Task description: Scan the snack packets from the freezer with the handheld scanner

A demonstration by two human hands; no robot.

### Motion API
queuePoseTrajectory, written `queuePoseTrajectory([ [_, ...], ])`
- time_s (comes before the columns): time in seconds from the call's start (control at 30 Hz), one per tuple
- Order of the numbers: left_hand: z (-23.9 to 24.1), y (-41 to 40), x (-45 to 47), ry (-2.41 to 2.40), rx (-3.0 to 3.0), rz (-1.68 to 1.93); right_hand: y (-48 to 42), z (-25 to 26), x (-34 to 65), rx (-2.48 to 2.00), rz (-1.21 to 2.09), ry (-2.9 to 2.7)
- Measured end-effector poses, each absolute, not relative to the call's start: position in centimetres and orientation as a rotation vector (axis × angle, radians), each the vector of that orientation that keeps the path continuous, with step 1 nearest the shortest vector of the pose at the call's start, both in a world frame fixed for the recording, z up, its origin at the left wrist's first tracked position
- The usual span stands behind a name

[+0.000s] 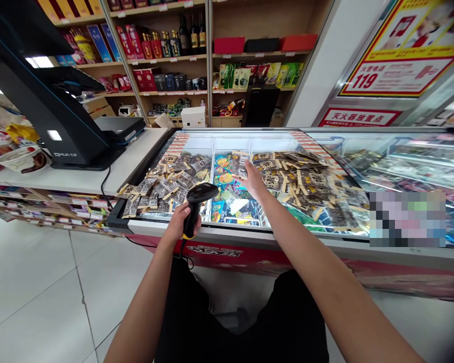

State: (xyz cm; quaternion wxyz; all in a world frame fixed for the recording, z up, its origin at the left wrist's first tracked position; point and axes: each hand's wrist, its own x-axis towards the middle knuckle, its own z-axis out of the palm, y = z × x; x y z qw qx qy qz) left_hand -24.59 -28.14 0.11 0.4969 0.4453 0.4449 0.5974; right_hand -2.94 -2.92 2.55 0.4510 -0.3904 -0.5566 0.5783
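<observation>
Black plastic: barcode scanner [197, 200] gripped by its handle in the left hand [181, 222], fingers wrapped round, head aimed forward over the freezer rim [196, 233].
Right hand [254, 182]: stretched out ahead of the left, fingers closing on a packet [239, 166] among the heap in the chest; exact pinch hidden behind the hand.
Packets: grey-and-tan sachets [166, 186] left of and beyond the scanner, more [306, 181] right of the reaching hand, colourful ones [227, 196] between the hands.
Good practice, likely: lift one packet only, turn its barcode flat towards the scanner head, keep the cord [183, 249] free of the rim.
Bench: white, left of the left hand, carrying a till screen [53, 121].
</observation>
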Motion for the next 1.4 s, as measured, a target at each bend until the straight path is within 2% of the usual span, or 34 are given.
queuePoseTrajectory([
  [0.07, 0.0, -28.1, -24.6, 1.103, 1.082, 1.482, -2.1, 3.6, -1.3, -0.983, 1.112, -1.639],
  [0.2, 0.1, -28.3, -25.3, 1.144, 1.093, 1.551, 0.1, 5.9, 3.5, -1.136, 0.253, -2.139],
  [0.27, 0.2, -28.8, -26.3, 1.170, 1.087, 1.560, 1.1, 6.2, 5.9, -1.307, -0.007, -2.283],
  [0.37, 0.5, -30.2, -28.5, 1.221, 1.058, 1.586, 2.1, 5.9, 8.3, -1.600, -0.153, -2.432],
  [0.6, 1.4, -33.1, -34.2, 1.317, 1.012, 1.793, 0.3, 6.4, 6.8, -1.643, -0.346, -2.457],
  [0.73, 1.4, -33.3, -35.9, 1.313, 0.924, 1.869, -1.4, 6.3, 1.3, -1.377, -0.203, -2.434],
  [0.9, 1.1, -33.2, -36.4, 1.319, 0.883, 1.839, -3.8, 3.8, -9.4, -0.932, 0.469, -2.445],
  [1.0, 1.0, -33.2, -36.4, 1.337, 0.911, 1.808, -4.8, 2.5, -15.4, -0.891, 0.897, -2.339],
  [1.07, 0.8, -33.2, -36.4, 1.336, 0.929, 1.800, -5.1, 1.9, -18.4, -0.944, 1.043, -2.319],
  [1.4, 0.2, -32.8, -37.1, 1.290, 0.922, 1.793, -4.1, -0.9, -20.8, -1.039, 0.891, -2.352],
])
